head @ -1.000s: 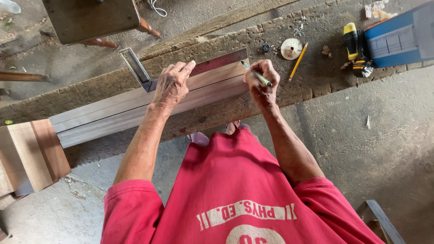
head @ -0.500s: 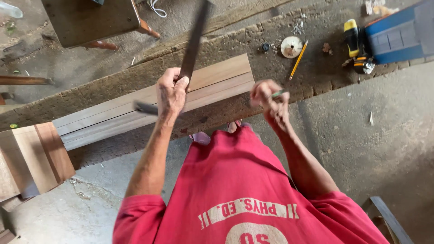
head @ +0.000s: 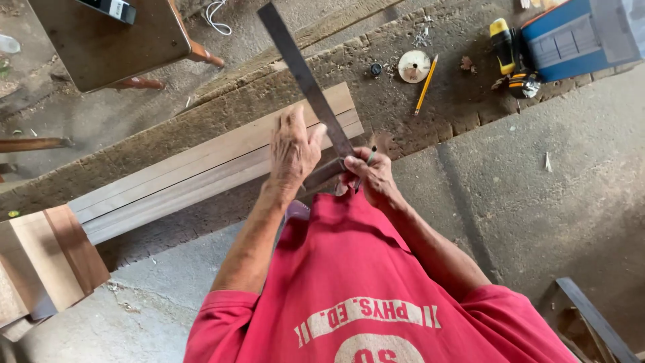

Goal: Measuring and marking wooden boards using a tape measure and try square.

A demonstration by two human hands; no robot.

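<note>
The metal square (head: pixel 306 81) is up off the boards and held in front of your chest, its long dark blade slanting away from you toward the upper left, over the stacked boards (head: pixel 201 171) and the rough wooden beam (head: pixel 403 114) they lie on. Your left hand (head: pixel 293 151) comes in from below with the forearm nearly straight, wrist level, back of the hand facing the camera; its fingers are spread and lie against the square near where blade meets stock, but you cannot tell from here whether they curl around it. Your right hand (head: pixel 369 176) sits just beside the left, elbow bent and forearm angled in from the lower right; its fingers are curled tight on the square's short stock and also pinch a slim pencil (head: pixel 369 158) that pokes up between them. The 2 hands are nearly touching, both low over the near edge of the beam. The boards run from the lower left up toward the hands, apart from the square now. Farther along the beam, well to the right, lie a yellow pencil (head: pixel 426 84), a small pale disc (head: pixel 414 66), a yellow and black power tool (head: pixel 507 57) and a blue case (head: pixel 578 33). A wooden stool (head: pixel 114 40) stands at the upper left.
</note>
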